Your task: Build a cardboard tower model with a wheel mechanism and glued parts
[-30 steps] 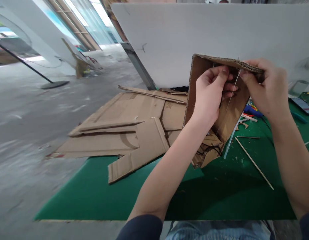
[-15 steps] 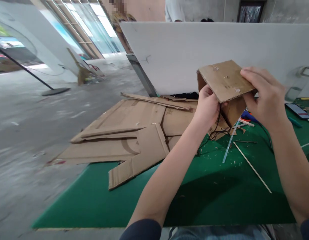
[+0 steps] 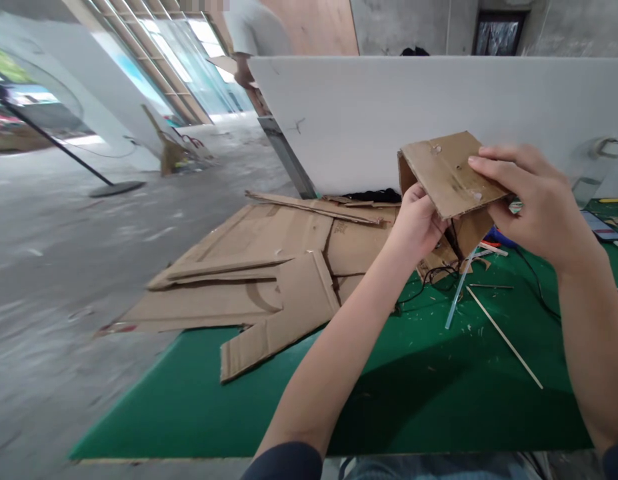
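Above the green table (image 3: 439,400), both hands grip the cardboard box (image 3: 446,170).

Folded cardboard piece (image 3: 451,170) held up above green table (image 3: 239,407). Left hand (image 3: 416,223) curled against its lower left edge. Right hand (image 3: 533,207) pinches its right side, fingers flat on the top panel. Black wires (image 3: 429,277) trail beneath it. Flat cardboard sheets (image 3: 249,267) lie left of it. Clear tube (image 3: 457,300) and thin wooden stick (image 3: 503,337) lie below it. White board (image 3: 389,113) stands behind it.
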Tool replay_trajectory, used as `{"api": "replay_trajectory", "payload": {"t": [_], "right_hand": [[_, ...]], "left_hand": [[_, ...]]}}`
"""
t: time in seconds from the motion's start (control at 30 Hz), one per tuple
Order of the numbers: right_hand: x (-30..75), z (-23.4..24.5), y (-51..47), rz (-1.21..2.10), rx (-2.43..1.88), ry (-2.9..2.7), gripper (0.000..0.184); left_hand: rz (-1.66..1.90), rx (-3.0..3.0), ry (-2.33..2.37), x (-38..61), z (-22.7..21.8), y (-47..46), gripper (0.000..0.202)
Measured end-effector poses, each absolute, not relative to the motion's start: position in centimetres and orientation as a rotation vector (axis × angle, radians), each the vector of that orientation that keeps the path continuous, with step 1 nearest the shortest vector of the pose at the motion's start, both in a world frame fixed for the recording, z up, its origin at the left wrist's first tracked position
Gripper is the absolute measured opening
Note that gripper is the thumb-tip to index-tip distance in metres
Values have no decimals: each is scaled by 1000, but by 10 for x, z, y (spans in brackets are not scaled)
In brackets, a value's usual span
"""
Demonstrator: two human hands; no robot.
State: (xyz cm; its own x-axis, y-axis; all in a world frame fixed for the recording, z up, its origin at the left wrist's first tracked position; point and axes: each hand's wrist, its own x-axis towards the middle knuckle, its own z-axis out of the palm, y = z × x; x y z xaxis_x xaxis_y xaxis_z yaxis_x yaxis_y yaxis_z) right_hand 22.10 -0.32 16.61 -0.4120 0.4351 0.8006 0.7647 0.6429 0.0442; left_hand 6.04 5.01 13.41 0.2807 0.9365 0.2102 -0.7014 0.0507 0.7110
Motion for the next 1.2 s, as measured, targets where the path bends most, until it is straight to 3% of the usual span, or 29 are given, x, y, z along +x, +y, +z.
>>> {"api": "replay_trajectory", "payload": {"t": [1.2], "right_hand": [[219, 162, 1, -514, -950, -2045, 59]], "left_hand": [[1285, 609, 413, 65, 151, 38, 19]]}}
